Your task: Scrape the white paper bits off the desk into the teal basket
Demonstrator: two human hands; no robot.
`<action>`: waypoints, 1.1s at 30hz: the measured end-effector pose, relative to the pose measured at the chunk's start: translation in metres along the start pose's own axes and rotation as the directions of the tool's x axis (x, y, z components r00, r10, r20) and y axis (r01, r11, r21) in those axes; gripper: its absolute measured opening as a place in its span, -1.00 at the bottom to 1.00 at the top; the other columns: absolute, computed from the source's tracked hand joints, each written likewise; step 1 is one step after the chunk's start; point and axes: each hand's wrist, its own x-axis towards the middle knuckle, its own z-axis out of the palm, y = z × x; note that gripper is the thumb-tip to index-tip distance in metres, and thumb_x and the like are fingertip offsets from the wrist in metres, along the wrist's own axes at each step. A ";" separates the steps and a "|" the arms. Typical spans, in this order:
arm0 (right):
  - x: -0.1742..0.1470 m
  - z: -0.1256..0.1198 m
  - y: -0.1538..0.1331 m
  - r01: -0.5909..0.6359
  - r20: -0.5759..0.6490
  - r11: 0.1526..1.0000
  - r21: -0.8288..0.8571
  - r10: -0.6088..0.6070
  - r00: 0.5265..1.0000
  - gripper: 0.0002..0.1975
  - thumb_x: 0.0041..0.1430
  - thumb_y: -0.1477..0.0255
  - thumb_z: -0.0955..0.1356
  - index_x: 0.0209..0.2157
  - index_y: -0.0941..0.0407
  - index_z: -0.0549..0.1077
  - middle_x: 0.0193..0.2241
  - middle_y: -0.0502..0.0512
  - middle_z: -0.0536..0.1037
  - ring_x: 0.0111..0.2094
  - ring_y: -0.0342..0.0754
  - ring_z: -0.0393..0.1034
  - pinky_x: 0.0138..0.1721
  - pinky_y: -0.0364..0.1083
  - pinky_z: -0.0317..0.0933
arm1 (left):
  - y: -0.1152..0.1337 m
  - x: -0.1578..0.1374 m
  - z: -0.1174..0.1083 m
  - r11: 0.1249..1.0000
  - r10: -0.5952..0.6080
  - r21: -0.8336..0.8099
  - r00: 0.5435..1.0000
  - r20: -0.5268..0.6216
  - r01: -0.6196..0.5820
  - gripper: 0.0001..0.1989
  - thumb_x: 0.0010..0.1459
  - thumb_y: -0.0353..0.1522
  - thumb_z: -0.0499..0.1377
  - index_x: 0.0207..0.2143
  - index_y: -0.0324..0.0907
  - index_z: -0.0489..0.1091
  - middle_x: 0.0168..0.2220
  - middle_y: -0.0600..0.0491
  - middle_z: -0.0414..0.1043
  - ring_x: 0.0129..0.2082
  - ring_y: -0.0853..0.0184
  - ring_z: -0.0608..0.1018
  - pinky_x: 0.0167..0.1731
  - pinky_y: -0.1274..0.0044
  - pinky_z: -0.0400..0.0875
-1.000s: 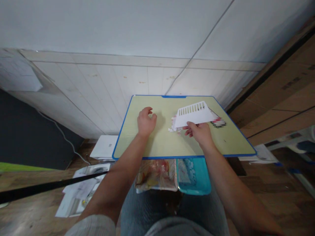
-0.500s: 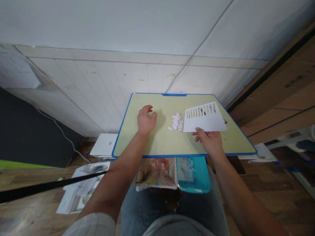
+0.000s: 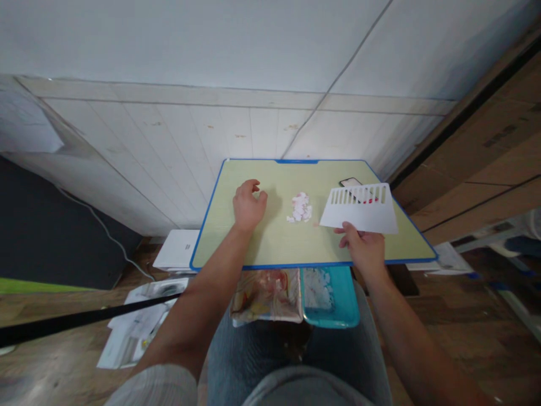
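Note:
My right hand (image 3: 361, 245) pinches the near edge of a white sheet (image 3: 359, 217) with a row of long slots cut along its far side. The sheet is held at a tilt over the right part of a pale green tabletop (image 3: 291, 248) with a blue rim. Left of the sheet, a small heap of white paper scraps (image 3: 301, 207) lies on the tabletop. Farther left, my left hand (image 3: 249, 206) is over the tabletop, fingers curved and thumb apart, with nothing visible in it. A dark-edged flat item (image 3: 350, 181) lies partly hidden behind the sheet; red bits show through the slots.
Below the table's near edge are a turquoise tub (image 3: 349, 307) with whitish bits and a patterned container (image 3: 268, 313). White boxes (image 3: 175, 251) stand at the left. A wall (image 3: 228, 132) is behind, cardboard (image 3: 477, 169) at the right. A black strap (image 3: 97, 313) crosses the lower left.
My right hand has shifted the slotted sheet a little to the right and changed its tilt, uncovering part of the dark-edged item. My left hand has stayed almost in place.

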 end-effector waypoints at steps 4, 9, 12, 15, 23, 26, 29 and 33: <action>0.006 0.007 -0.004 -0.002 0.019 1.000 0.000 0.002 1.000 -0.50 0.29 -0.03 0.44 -0.52 0.04 0.70 -0.65 0.13 0.63 -0.59 0.08 0.53 -0.38 0.01 0.45 | -0.002 0.000 0.000 1.000 0.005 0.004 1.000 0.006 -0.005 -0.70 0.31 -0.42 0.29 0.07 -0.07 0.57 -0.01 -0.09 0.76 0.10 0.00 0.74 0.29 0.15 0.56; 0.013 0.023 -0.014 0.021 -0.065 0.997 0.074 -0.016 0.998 -0.50 0.33 -0.04 0.45 -0.52 0.02 0.64 -0.57 0.14 0.68 -0.53 0.08 0.60 -0.35 0.00 0.49 | -0.004 0.001 0.002 1.000 0.007 0.010 1.000 -0.003 -0.007 -0.76 0.30 -0.42 0.28 0.00 -0.05 0.58 -0.01 -0.10 0.75 0.11 0.00 0.74 0.29 0.14 0.57; 0.009 0.038 -0.025 0.033 0.006 0.979 0.202 -0.035 0.999 -0.54 0.31 -0.05 0.49 -0.44 0.04 0.63 -0.48 0.16 0.75 -0.58 0.01 0.53 -0.43 -0.03 0.44 | -0.006 0.001 0.004 1.000 0.014 0.020 1.000 -0.003 -0.014 -0.80 0.30 -0.41 0.28 -0.04 -0.05 0.58 -0.01 -0.12 0.75 0.11 -0.01 0.74 0.30 0.14 0.58; 0.004 0.053 -0.035 0.035 0.081 0.959 0.282 -0.060 0.995 -0.55 0.26 -0.06 0.51 -0.37 0.06 0.65 -0.40 0.22 0.80 -0.61 -0.05 0.46 -0.51 -0.05 0.39 | -0.006 0.001 0.004 1.000 0.014 0.025 1.000 -0.002 -0.014 -0.81 0.31 -0.40 0.29 -0.04 -0.05 0.58 0.00 -0.13 0.76 0.11 -0.02 0.74 0.29 0.13 0.58; -0.003 0.041 -0.034 0.022 0.108 0.972 0.234 -0.049 0.993 -0.56 0.21 -0.04 0.53 -0.44 0.06 0.64 -0.44 0.23 0.77 -0.62 -0.03 0.47 -0.52 -0.04 0.41 | -0.006 0.001 0.003 0.999 0.023 0.023 1.000 0.007 -0.024 -0.83 0.31 -0.40 0.29 -0.06 -0.05 0.59 0.00 -0.12 0.76 0.11 -0.02 0.74 0.29 0.13 0.58; -0.007 0.034 -0.030 0.029 0.084 0.974 0.227 -0.049 0.995 -0.58 0.24 0.00 0.53 -0.43 0.07 0.66 -0.46 0.22 0.77 -0.62 -0.02 0.48 -0.50 -0.04 0.42 | -0.006 0.002 0.004 0.999 0.027 0.020 1.000 0.009 -0.027 -0.83 0.31 -0.40 0.29 -0.06 -0.05 0.59 0.00 -0.13 0.76 0.11 -0.02 0.73 0.29 0.13 0.58; -0.010 0.034 -0.032 0.024 0.093 0.970 0.243 -0.048 0.995 -0.56 0.22 -0.04 0.54 -0.43 0.05 0.64 -0.45 0.22 0.77 -0.62 -0.02 0.47 -0.52 -0.04 0.42 | -0.006 0.002 0.005 0.999 0.023 0.022 1.000 0.006 -0.024 -0.83 0.30 -0.40 0.28 -0.08 -0.05 0.59 -0.01 -0.12 0.76 0.09 -0.02 0.73 0.29 0.12 0.58; -0.012 0.036 -0.036 0.030 0.099 0.961 0.274 -0.059 0.993 -0.55 0.20 -0.07 0.56 -0.41 0.04 0.63 -0.45 0.22 0.77 -0.62 -0.01 0.46 -0.53 -0.03 0.43 | -0.007 0.003 0.004 0.999 0.027 0.034 1.000 0.005 -0.027 -0.88 0.30 -0.39 0.28 -0.13 -0.03 0.58 -0.04 -0.10 0.74 0.09 -0.01 0.72 0.29 0.13 0.59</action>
